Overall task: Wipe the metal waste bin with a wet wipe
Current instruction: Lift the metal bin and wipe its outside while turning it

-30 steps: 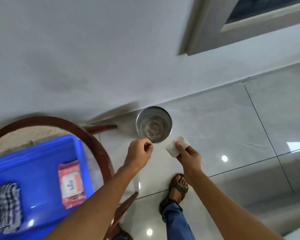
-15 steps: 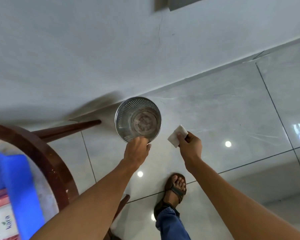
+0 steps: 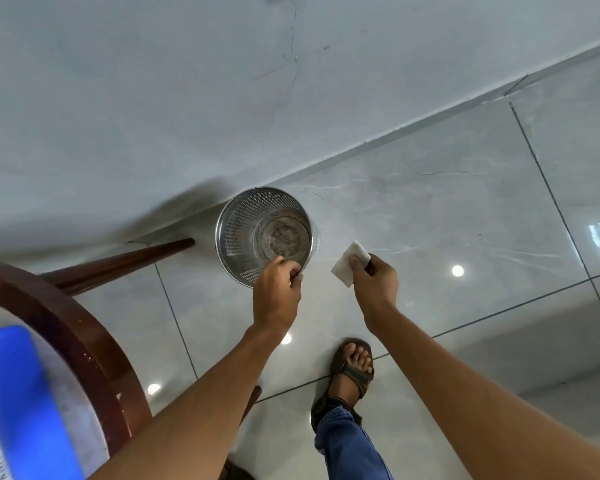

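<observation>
Nearby, round table (image 3: 84, 341) left of bin (image 3: 243, 230), sandalled foot (image 3: 352, 365) below hands

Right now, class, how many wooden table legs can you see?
2: one leg slants toward the metal bin; another peeks behind the left forearm. Others may be hidden.
</observation>
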The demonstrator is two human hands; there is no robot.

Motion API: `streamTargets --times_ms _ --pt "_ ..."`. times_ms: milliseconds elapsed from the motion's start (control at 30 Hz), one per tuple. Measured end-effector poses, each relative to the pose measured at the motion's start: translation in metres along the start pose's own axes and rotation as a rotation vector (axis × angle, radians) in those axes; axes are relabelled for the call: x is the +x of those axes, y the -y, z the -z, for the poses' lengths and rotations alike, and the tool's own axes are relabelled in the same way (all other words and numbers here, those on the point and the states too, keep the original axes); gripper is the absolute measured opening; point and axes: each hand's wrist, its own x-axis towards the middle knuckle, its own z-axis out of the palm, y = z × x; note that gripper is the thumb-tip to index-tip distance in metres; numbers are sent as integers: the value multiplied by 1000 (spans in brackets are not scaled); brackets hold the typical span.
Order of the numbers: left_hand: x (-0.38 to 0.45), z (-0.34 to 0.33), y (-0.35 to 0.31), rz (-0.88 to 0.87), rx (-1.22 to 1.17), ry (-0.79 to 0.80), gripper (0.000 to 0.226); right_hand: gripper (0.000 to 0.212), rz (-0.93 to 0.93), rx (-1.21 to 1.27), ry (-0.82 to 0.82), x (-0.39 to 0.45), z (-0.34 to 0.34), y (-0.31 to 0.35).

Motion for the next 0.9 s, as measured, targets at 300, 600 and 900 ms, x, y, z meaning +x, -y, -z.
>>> streamTargets --times_ms 300,600,900 --pt "8 62 -8 -2 -106 -98 8 29 155 66 -40 -35 0 29" --pt "-29 111 -24 135 -424 28 10 50 672 -32 177 -126 -57 22" --pt "-43 132 -30 214 -676 -49 14 68 704 -243 143 -114 -35 -36"
